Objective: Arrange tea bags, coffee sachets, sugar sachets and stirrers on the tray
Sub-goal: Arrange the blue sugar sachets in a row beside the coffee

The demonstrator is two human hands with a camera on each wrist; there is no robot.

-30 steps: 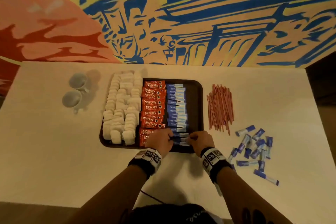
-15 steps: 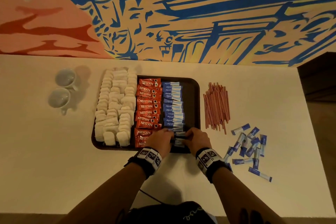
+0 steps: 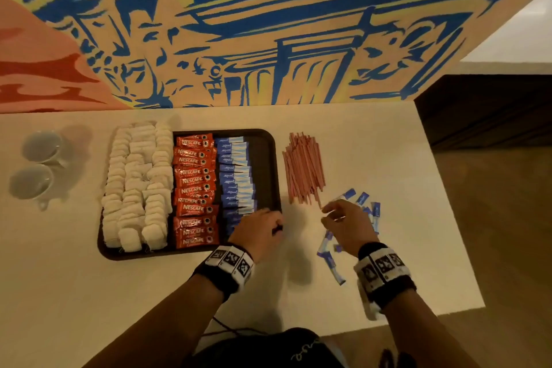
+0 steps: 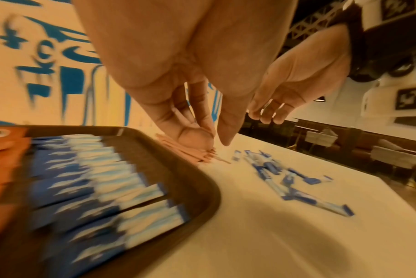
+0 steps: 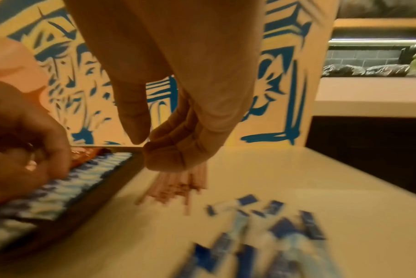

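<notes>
Here the right hand is hanging palm down over the loose sugar sachets on the table, its fingers loosely curled and its thumb pointing down; nothing is showing between them, and in the right wrist view the hand is sitting above the table without touching a sachet. The left hand is hovering over the tray's near right corner, just above the near end of the sugar row. Its fingers are bent and drawn together, but the wrist views are too blurred to show whether they are pinching anything, so I cannot tell.

On the dark tray, three columns are lying side by side: white tea bags on the left, spilling over the tray's left and far edges, red coffee sachets in the middle, and the blue and white sugar row to their right. A bare strip of tray is showing to the right of the sugar. The pink stirrers are lying in a bundle on the table just to the right of the tray, with the loose sachets scattered nearer and further right. Two cups are standing on the table well to the left of the tray, and a painted wall is rising behind the table.
</notes>
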